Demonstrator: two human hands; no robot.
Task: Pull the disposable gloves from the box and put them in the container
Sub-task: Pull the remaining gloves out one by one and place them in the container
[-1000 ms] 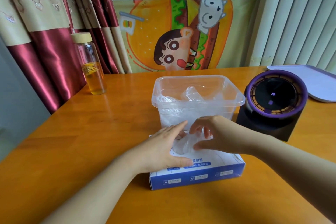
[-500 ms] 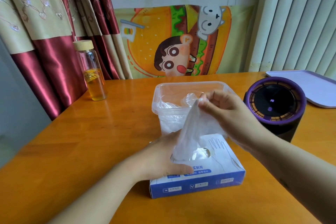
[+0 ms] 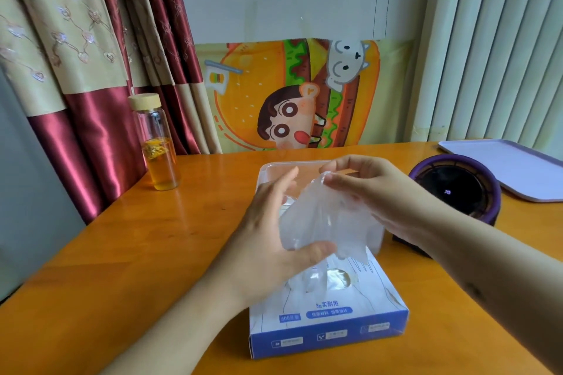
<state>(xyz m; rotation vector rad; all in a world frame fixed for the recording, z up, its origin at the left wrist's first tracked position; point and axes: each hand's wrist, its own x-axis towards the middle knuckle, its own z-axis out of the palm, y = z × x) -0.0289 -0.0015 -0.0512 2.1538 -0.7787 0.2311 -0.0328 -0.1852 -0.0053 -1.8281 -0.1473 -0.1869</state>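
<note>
My right hand [image 3: 374, 192] pinches the top of a clear disposable glove [image 3: 320, 222] and holds it up above the blue-and-white glove box [image 3: 329, 323]. The glove hangs free in front of the clear plastic container [image 3: 274, 165], which stands just behind the box and is mostly hidden by my hands. My left hand [image 3: 271, 237] is raised beside the glove with its fingers straight, and its thumb touches the glove's lower edge. More clear plastic sticks up out of the box's opening [image 3: 310, 280].
A glass bottle with yellow liquid [image 3: 160, 143] stands at the table's back left. A round purple-and-black device [image 3: 457, 189] sits right of the container, with a pale purple tray [image 3: 511, 167] behind it. Curtains hang along the left.
My right hand has pulled the glove up and fully out of the box. My left hand has left the box top and risen to the glove.
</note>
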